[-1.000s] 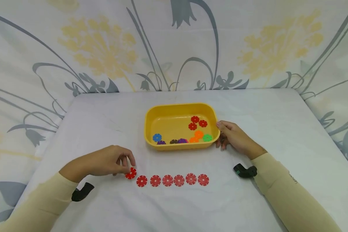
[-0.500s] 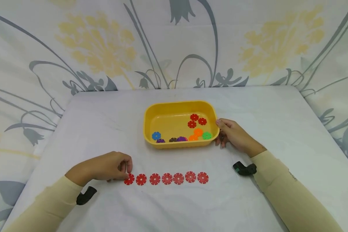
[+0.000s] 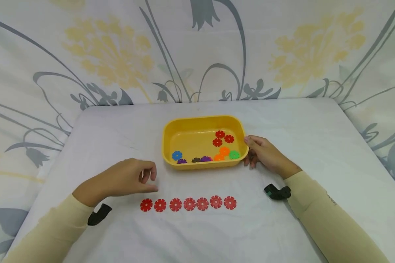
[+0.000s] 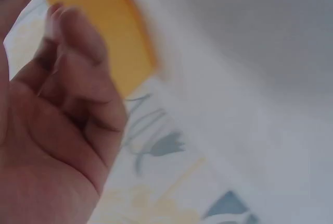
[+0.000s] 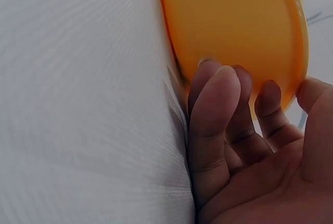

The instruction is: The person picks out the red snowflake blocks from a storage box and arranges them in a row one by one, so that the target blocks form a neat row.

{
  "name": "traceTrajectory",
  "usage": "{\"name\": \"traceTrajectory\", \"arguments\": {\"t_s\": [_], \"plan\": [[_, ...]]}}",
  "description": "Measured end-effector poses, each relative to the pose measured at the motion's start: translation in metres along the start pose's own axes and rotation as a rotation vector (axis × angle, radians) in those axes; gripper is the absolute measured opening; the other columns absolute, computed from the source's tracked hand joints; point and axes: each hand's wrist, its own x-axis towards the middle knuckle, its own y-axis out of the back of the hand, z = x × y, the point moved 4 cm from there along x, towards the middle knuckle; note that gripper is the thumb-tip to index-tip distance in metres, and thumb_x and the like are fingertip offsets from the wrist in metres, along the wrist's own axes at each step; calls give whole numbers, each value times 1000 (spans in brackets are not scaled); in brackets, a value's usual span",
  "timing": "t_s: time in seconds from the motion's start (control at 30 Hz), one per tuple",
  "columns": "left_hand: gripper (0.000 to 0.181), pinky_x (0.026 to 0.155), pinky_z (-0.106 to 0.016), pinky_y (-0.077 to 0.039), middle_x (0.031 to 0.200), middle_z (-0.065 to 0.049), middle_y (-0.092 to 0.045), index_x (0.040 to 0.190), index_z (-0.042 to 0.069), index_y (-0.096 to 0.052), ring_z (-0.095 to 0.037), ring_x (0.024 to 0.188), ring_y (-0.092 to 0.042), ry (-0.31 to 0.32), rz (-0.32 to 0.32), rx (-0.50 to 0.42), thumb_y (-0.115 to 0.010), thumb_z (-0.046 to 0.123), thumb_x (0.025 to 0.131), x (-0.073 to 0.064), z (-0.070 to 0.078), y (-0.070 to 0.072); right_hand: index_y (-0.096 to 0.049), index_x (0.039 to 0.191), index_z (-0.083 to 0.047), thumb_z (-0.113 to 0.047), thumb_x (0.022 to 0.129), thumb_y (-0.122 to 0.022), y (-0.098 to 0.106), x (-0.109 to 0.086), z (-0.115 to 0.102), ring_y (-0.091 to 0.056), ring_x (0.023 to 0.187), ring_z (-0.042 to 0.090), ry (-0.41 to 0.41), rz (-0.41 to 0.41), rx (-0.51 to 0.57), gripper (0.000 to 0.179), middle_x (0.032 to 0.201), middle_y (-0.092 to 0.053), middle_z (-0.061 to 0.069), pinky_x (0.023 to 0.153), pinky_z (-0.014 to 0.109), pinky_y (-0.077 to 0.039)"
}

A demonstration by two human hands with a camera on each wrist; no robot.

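Red flower-shaped plastic discs, seven of them, lie in a row on the near part of the white cloth-covered table. Just beyond the row's left end hovers the left hand, fingers loosely curled, holding nothing. Farther off, the right hand grips the right wall of the yellow plastic tray, which holds more coloured discs.

Cream long sleeves on both arms; small black device at each wrist
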Motion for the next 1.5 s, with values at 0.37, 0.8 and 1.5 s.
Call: {"name": "traceTrajectory", "arguments": {"t_s": [0.37, 0.8, 1.5], "plan": [[36, 73, -26, -54, 94, 5, -66, 119, 19, -64, -14, 85, -62, -200, 145, 98, -75, 37, 89, 79, 81, 63, -50, 124, 1, -46, 107, -38, 2, -1, -2, -60, 65, 20, -1, 3, -16, 51, 79, -64, 9, 59, 28, -56], [34, 76, -25, -52, 98, 0, -66, 123, 16, -62, -17, 85, -60, -277, -124, 126, -72, 30, 93, 180, 123, 44, -50, 120, 2, -48, 107, -36, 4, -1, -2, -61, 66, 20, 12, 2, -24, 53, 79, -65, 9, 59, 28, -56], [23, 90, -25, -49, 105, -1, -61, 112, 15, -62, -17, 99, -54, -153, -221, 185, -72, 20, 93, 212, 95, -2, -51, 120, 1, -46, 107, -37, -1, -1, 0, -61, 66, 21, 3, 0, -39, 51, 80, -64, 11, 60, 29, -56]]}}
